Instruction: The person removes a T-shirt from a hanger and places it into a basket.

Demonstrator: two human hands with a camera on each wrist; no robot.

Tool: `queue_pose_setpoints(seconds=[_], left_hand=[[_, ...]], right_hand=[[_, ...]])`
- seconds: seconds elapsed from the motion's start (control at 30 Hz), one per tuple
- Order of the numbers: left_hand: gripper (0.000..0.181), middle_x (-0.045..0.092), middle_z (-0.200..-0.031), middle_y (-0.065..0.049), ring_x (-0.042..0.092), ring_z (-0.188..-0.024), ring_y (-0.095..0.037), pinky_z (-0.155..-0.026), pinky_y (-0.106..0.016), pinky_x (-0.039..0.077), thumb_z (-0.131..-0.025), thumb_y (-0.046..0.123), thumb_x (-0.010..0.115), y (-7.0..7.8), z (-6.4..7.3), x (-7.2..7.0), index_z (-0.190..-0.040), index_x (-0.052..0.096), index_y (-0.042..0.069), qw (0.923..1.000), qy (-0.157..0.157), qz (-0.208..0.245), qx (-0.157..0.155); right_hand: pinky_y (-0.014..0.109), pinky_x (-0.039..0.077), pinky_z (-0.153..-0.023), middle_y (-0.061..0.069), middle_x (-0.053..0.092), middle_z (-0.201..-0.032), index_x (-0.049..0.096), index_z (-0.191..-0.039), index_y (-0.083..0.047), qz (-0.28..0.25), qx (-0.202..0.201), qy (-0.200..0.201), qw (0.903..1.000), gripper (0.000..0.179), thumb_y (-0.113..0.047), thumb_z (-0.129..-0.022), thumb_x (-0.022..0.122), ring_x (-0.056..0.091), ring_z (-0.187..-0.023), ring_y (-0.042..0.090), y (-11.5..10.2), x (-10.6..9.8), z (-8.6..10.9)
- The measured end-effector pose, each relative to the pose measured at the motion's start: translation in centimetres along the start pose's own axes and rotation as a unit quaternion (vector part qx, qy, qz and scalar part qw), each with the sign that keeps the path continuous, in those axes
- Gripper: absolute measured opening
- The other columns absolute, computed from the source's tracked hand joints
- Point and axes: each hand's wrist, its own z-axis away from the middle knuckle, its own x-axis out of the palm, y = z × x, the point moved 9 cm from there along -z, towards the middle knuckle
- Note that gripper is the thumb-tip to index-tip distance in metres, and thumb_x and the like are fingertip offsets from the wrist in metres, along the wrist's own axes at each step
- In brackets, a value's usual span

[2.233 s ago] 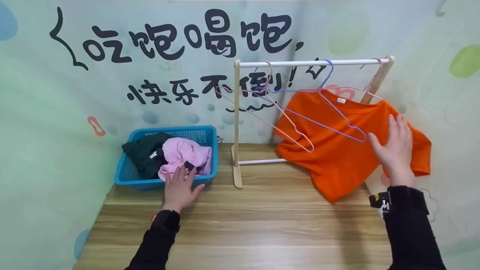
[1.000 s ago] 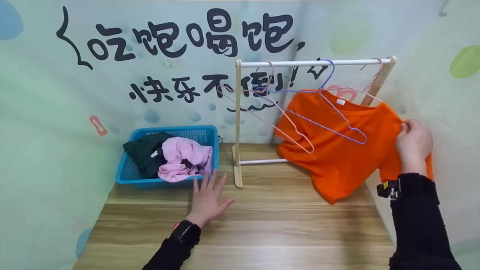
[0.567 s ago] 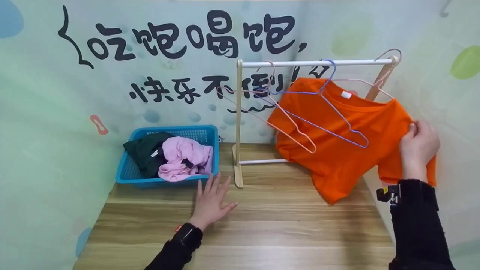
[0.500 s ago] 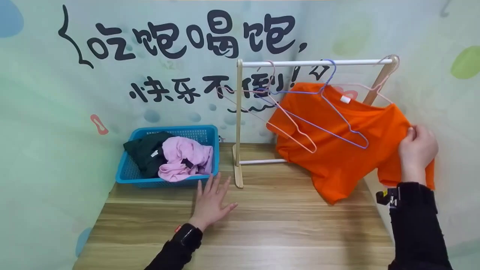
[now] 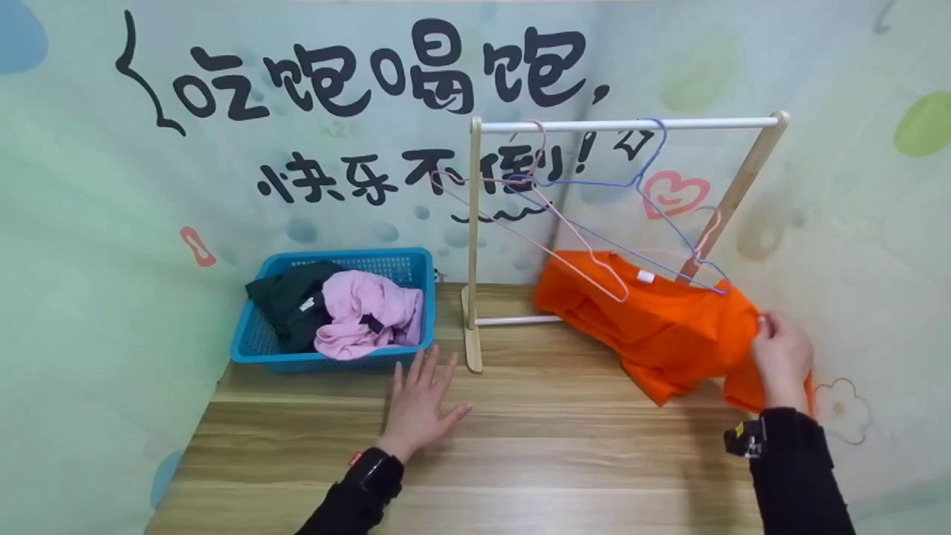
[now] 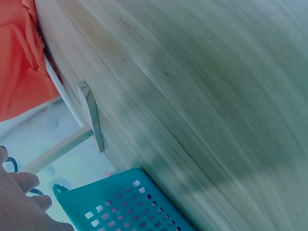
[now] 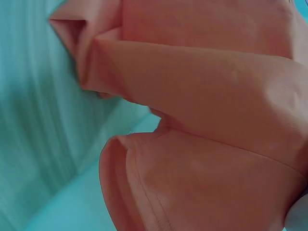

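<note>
My right hand (image 5: 784,360) pinches the shoulder of an orange T-shirt (image 5: 654,327). A pink hanger (image 5: 698,256) sits inside the shirt, its hook poking above the neckline and below the rail. In the right wrist view the orange cloth (image 7: 202,91) hangs in folds, with most of the hand out of sight. My left hand (image 5: 417,405) holds nothing; its fingers are spread just in front of the right corner of the blue basket (image 5: 256,342). Fingertips of that hand (image 6: 21,197) show beside the basket wall in the left wrist view.
A small rack with a white rail (image 5: 579,125) stands at the back. From it hang a second pink hanger (image 5: 587,256) and a blue hanger (image 5: 594,183), both overlapping the shirt. The basket contains dark green cloth (image 5: 282,301) and pink cloth (image 5: 364,305).
My right hand has taken hold of the shirt's shoulder. The shirt's hanger has come off the rail and moved down. My left hand has drawn back rightward from the basket.
</note>
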Motion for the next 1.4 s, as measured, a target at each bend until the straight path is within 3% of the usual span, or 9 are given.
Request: queue_pose_setpoints(seconds=[0.17,0.43,0.67,0.87,1.1,1.4], left_hand=[[0.089,0.017,-0.162,-0.018,0.012,-0.148,-0.04,-0.113,-0.066,0.008,-0.089,0.063,0.059,0.6,-0.1,0.2,-0.158,0.027,0.017,0.9995,0.017,0.025,-0.005],[0.087,0.017,-0.163,-0.015,0.01,-0.149,-0.039,-0.114,-0.064,0.005,-0.089,0.067,0.055,2.0,-1.0,0.9,-0.157,0.028,0.019,0.9994,0.009,0.03,-0.011],[0.088,0.016,-0.163,-0.013,0.014,-0.148,-0.04,-0.113,-0.066,0.006,-0.09,0.066,0.055,2.9,-2.0,0.9,-0.159,0.025,0.021,0.999,0.011,0.043,-0.009],[0.088,0.018,-0.163,-0.012,0.016,-0.147,-0.041,-0.113,-0.066,0.008,-0.09,0.067,0.054,3.3,-2.4,0.5,-0.159,0.024,0.021,0.999,0.013,0.041,-0.009],[0.088,0.01,-0.165,-0.009,0.009,-0.149,-0.037,-0.114,-0.065,0.003,-0.09,0.068,0.053,3.9,-3.0,0.4,-0.16,0.021,0.024,0.9979,-0.01,0.06,-0.022],[0.085,0.015,-0.164,-0.011,0.009,-0.15,-0.035,-0.115,-0.063,0.007,-0.092,0.065,0.051,6.2,-4.4,-0.6,-0.159,0.023,0.019,0.9943,0.007,0.106,0.002]], right_hand=[[0.057,0.04,-0.092,0.03,0.058,-0.122,0.059,-0.123,0.005,-0.013,-0.006,-0.045,0.9989,0.035,-0.019,-0.106,0.04,0.051,-0.102,0.045,0.3,2.9,1.8],[0.059,0.041,-0.094,0.03,0.063,-0.116,0.064,-0.115,0.005,-0.025,-0.067,-0.032,0.9969,0.025,-0.011,-0.102,0.05,0.056,-0.108,0.049,-0.3,6.0,4.4],[0.058,0.045,-0.084,0.028,0.065,-0.095,0.067,-0.098,0.008,-0.039,-0.149,-0.012,0.9879,0.013,-0.002,-0.095,0.059,0.06,-0.089,0.047,-2.0,8.0,6.3],[0.058,0.048,-0.082,0.025,0.069,-0.094,0.07,-0.096,0.006,-0.054,-0.215,0.0,0.9752,0.008,0.004,-0.09,0.064,0.064,-0.088,0.046,-3.9,9.1,7.6],[0.054,0.05,-0.077,0.018,0.07,-0.088,0.071,-0.091,0.005,-0.081,-0.291,0.016,0.9532,0.009,0.01,-0.085,0.067,0.067,-0.083,0.04,-6.6,10.2,9.0],[0.049,0.046,-0.073,0.014,0.069,-0.084,0.07,-0.088,0.002,-0.09,-0.363,0.03,0.9268,0.009,0.008,-0.082,0.071,0.065,-0.079,0.036,-10.0,11.8,10.6]])
